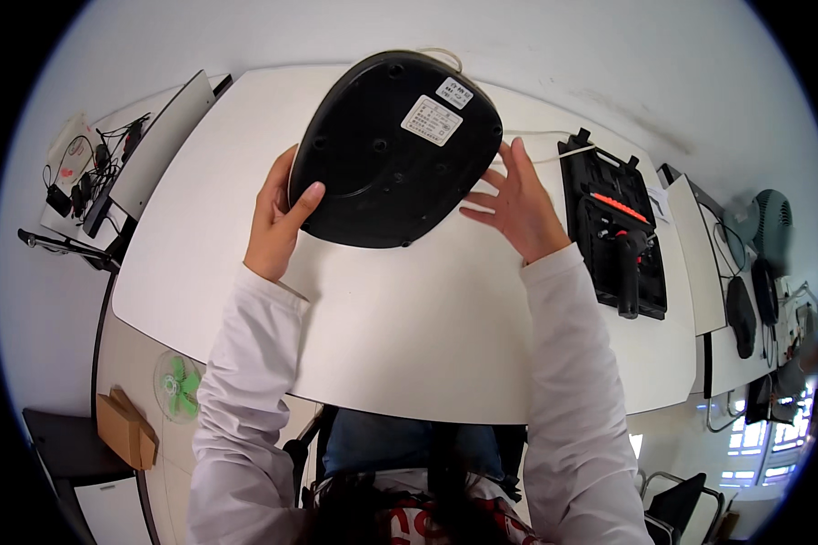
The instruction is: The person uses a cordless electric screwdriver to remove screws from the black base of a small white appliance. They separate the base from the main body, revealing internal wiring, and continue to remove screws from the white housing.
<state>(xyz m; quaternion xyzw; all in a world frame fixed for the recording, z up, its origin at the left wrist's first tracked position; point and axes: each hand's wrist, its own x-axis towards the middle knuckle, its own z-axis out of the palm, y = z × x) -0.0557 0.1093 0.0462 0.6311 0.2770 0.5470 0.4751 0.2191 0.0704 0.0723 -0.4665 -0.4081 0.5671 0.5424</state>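
I see my left hand [277,218] gripping the near-left edge of the black rounded plastic appliance base [395,150], thumb on its underside, tilted up above the white table [409,336]. My right hand [518,209] rests open-fingered beside its right edge, with 1 black tool case [613,227] further right.

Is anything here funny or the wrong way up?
Yes. The black appliance is flipped so its underside, with feet and white labels, faces up. The left hand grips its edge; the right hand is spread beside it. Nothing looks spilled or broken.
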